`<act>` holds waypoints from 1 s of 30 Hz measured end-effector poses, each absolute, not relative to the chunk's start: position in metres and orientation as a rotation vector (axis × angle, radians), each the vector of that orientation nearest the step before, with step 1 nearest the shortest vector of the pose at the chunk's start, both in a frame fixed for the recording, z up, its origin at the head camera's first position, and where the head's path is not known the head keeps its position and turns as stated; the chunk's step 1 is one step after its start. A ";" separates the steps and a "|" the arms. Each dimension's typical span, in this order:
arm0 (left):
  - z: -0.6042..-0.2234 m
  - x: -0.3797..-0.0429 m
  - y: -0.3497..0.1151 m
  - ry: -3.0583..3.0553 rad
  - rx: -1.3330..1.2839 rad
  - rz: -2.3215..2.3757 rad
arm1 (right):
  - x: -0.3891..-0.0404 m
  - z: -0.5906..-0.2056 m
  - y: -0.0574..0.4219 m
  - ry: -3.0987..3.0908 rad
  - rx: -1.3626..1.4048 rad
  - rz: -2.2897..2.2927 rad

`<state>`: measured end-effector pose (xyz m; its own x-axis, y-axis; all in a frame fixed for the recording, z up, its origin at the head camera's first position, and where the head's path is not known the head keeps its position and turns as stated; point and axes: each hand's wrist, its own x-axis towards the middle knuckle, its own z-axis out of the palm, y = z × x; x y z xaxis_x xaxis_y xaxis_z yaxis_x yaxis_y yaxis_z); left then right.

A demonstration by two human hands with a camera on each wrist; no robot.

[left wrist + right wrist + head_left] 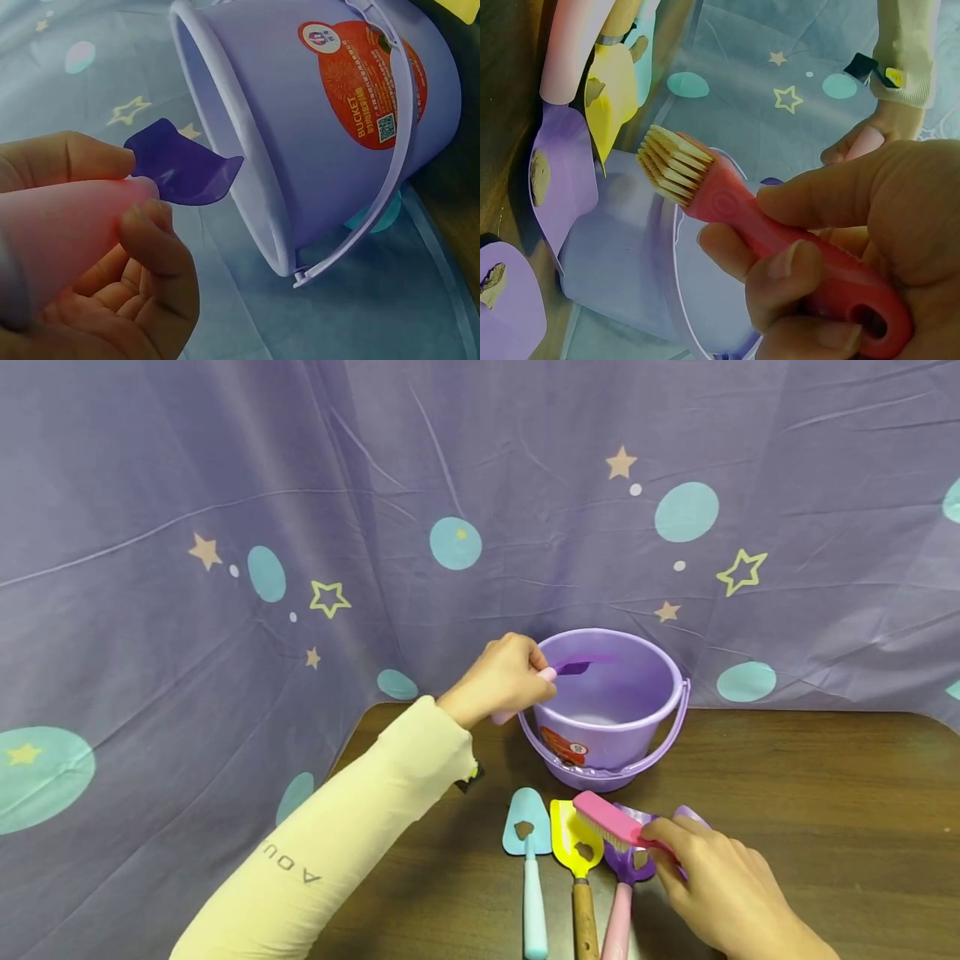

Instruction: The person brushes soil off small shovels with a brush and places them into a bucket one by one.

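Observation:
My left hand (510, 675) grips the pink handle of a spatula with a purple blade (180, 166). That blade reaches over the rim of the lilac bucket (600, 745), and the mouth of the bucket faces up. In my right hand (723, 881) is a pink brush (735, 206) with cream bristles, pinched between thumb and fingers. The brush hangs above several spatulas: a light blue one (534, 893), a yellow one (566, 831) with a wooden handle, and a purple one (566, 161) with a pink handle. Brown patches mark their blades.
A lilac blade (510, 307) with a brown patch lies beside the purple spatula, partly hidden by my right hand in the head view. The bucket's handle (660, 752) hangs down in front. Behind the wooden table (810, 793) hangs a purple patterned curtain (540, 460).

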<state>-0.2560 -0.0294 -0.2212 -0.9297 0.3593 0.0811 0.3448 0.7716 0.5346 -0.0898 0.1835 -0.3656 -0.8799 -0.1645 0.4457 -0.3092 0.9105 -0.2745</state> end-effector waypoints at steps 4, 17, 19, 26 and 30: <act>-0.223 -0.263 -0.018 2.939 0.595 0.814 | -0.090 -0.365 0.184 -2.658 0.341 0.471; -0.233 -0.279 0.010 3.113 0.724 0.361 | -0.090 -0.365 0.184 -2.683 0.333 0.479; -0.235 -0.282 0.014 3.120 0.718 0.326 | -0.090 -0.365 0.184 -2.681 0.334 0.481; -0.244 -0.287 0.027 3.110 0.683 0.276 | -0.091 -0.366 0.184 -2.668 0.336 0.476; -0.248 -0.288 0.034 3.107 0.716 0.186 | -0.091 -0.367 0.184 -2.662 0.337 0.478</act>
